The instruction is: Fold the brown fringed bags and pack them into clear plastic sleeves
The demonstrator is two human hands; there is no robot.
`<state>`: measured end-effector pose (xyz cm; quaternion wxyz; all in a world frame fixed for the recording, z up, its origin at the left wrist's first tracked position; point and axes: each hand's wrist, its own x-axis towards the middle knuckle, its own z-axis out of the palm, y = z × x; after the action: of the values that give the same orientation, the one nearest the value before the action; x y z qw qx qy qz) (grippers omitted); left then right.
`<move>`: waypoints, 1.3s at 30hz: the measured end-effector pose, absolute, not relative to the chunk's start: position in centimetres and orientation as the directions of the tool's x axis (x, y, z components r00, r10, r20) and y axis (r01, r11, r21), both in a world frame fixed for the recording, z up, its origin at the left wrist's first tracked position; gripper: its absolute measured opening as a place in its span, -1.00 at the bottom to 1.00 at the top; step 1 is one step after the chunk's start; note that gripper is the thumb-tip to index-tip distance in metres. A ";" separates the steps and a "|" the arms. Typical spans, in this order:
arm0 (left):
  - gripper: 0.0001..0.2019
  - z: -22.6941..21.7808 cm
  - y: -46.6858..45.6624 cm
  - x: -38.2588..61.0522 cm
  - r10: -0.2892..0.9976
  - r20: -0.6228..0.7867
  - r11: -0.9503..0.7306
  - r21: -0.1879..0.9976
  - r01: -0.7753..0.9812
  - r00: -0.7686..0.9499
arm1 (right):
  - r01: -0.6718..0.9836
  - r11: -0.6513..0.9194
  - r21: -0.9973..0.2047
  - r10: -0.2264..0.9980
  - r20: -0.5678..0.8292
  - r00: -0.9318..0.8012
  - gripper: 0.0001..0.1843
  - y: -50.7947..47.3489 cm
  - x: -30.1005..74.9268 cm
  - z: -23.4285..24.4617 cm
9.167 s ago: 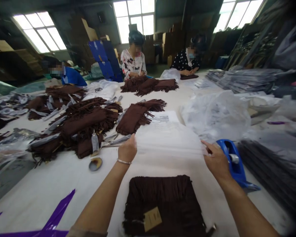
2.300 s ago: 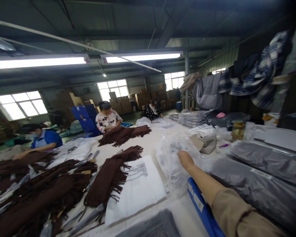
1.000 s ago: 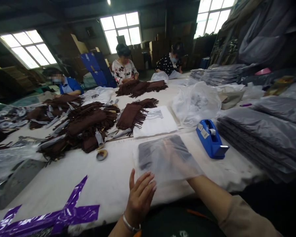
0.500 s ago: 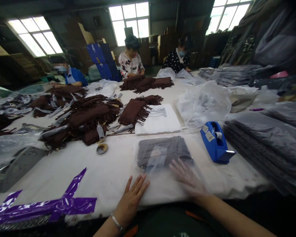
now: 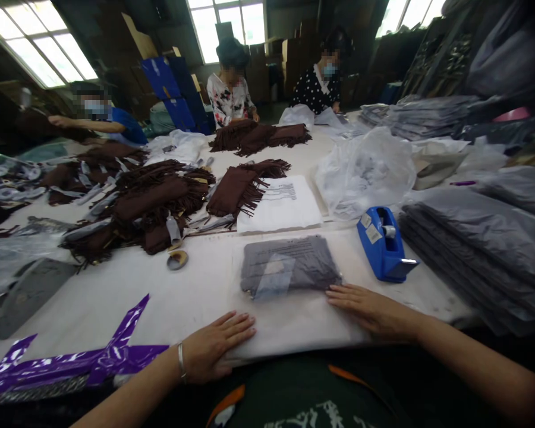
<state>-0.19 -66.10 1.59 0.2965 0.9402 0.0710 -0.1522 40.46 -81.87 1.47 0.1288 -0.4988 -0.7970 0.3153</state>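
A folded dark grey cloth in a clear plastic bag lies flat on the white-covered table in front of me, with a pale label showing through near its middle. My left hand rests at the table's near edge, fingers stretched toward the bag's lower left part. Flat on the lower right part of the bag is my right hand, its fingertips by the cloth's corner. Neither hand grips anything. A blue tape dispenser stands just beyond my right hand. Behind the bag lies a white printed sheet.
Brown fringed scarves are heaped at the left, near a tape roll. Bagged dark grey pieces are stacked at the right. Purple tape covers the near left edge. Several co-workers sit across the table.
My right hand has slid right and down toward the bag's corner. My left hand has shifted left and a little lower. A co-worker at the far left has raised an arm with brown cloth.
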 end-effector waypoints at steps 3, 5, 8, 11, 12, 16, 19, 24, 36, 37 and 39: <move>-0.21 0.7 -65.7 -0.5 0.057 -0.281 -0.835 0.513 0.200 0.958 | 0.725 0.312 -0.615 0.825 -0.204 -0.528 -0.20 -82.5 42.2 -0.8; -0.30 -0.6 -65.8 -0.5 0.102 -0.198 -0.835 0.516 0.192 0.975 | 0.726 0.290 -0.624 0.825 -0.222 -0.520 -0.12 -83.2 42.6 -1.4; -0.52 -2.3 -65.9 -0.1 0.232 -0.022 -0.785 0.585 0.201 0.972 | 0.737 0.254 -0.627 0.854 -0.213 -0.475 -0.17 -83.3 42.6 -1.6; -0.69 -3.2 -66.1 0.8 0.530 0.063 -0.618 0.712 0.334 0.846 | 0.753 0.160 -0.638 0.925 -0.170 -0.340 -0.33 -82.6 42.4 -2.3; -0.70 -3.4 -66.3 1.1 0.627 0.060 -0.550 0.741 0.386 0.777 | 0.750 0.133 -0.648 0.945 -0.146 -0.294 -0.41 -82.4 42.3 -2.7; -0.68 -4.2 -67.1 2.5 0.835 0.150 -0.461 0.715 0.526 0.529 | 0.746 0.045 -0.664 0.999 0.045 -0.020 -0.60 -82.7 41.4 -4.9; -0.68 -5.2 -68.0 3.2 0.884 0.281 -0.468 0.576 0.671 0.375 | 0.799 -0.133 -0.587 0.946 0.165 0.279 -0.55 -83.9 39.3 -6.3; -0.73 -5.6 -67.7 3.0 0.924 0.186 -0.378 0.317 0.870 0.333 | 0.737 -0.411 -0.537 0.848 0.071 0.524 -0.58 -84.9 35.7 -6.6; -0.89 -1.2 -67.5 11.6 0.652 0.283 -0.745 0.409 0.527 0.703 | 0.616 -0.513 -0.598 0.822 -0.135 0.554 -0.56 -83.5 35.9 -5.1; -0.93 -1.8 -67.6 12.2 0.666 0.261 -0.727 0.437 0.529 0.699 | 0.588 -0.507 -0.631 0.816 -0.132 0.562 -0.57 -83.6 36.4 -5.1; -0.94 -2.8 -67.4 12.5 0.684 0.253 -0.706 0.467 0.533 0.685 | 0.463 -0.488 -0.740 0.771 -0.117 0.626 -0.61 -84.1 38.2 -4.9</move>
<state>12.53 -67.43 -2.84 0.1810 0.8997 0.3381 0.2083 38.18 -84.13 -4.85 0.3450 -0.8331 -0.3702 0.2234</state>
